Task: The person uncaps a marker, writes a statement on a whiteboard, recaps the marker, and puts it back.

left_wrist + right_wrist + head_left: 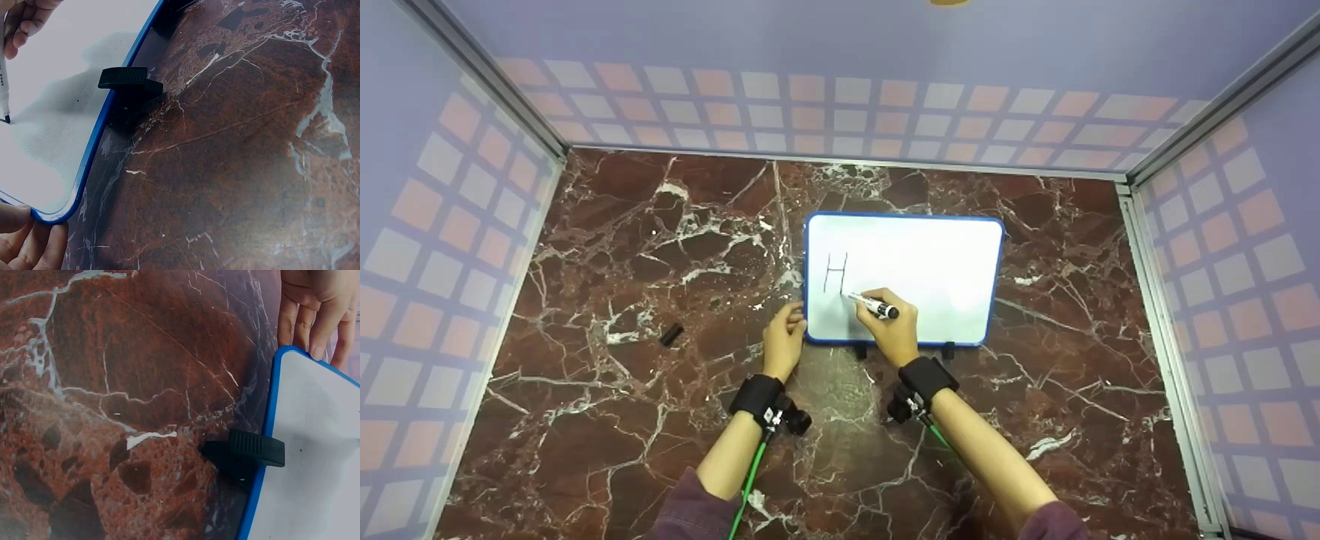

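A whiteboard (937,262) with a blue frame lies on the marbled surface, and a black letter H is drawn near its left side. My right hand (891,324) grips a white marker (873,304) with a black end, its tip at the foot of the H's right stroke. The marker (3,84) also shows at the left edge of the left wrist view. At the board's lower left corner, my left hand (784,341) pinches the blue edge, thumb on top; some fingertips are hidden. The right wrist view shows the left hand (318,309) at that corner too.
A small black cap-like piece (671,334) lies on the marbled surface (607,420) to the left. Two black clips stick out from the board's near edge, one of them a ridged clip (130,80). Walls with pink and white squares (851,120) enclose the back and sides.
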Demonstrator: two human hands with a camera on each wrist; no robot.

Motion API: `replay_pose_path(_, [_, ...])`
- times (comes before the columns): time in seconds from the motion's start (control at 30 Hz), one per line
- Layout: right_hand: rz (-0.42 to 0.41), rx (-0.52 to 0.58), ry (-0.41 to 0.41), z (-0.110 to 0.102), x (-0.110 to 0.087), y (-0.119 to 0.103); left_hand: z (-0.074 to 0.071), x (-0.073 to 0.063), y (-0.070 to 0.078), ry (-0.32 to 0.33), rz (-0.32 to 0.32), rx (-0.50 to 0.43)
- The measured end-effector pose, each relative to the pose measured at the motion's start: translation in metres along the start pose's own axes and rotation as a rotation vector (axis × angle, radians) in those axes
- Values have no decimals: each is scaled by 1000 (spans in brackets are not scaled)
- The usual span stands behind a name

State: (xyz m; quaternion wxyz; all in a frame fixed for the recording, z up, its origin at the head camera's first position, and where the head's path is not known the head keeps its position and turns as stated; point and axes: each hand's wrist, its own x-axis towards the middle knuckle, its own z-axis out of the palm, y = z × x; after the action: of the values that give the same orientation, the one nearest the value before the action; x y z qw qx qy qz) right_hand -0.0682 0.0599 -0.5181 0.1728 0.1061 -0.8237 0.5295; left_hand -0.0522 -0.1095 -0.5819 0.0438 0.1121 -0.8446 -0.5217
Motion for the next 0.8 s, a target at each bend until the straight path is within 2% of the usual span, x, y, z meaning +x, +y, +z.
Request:
replay_pose_path(0.17, [-22,11,10,0,-1,0,-1,0,1,-10,3,1])
replay_pose_path(0.47, [0,3,112,-8,7,0,-1,-1,2,-16,-14,16])
replay_pose_path(0.8, [26,7,93,-11,10,2,-1,-1,3,-18,-20,27])
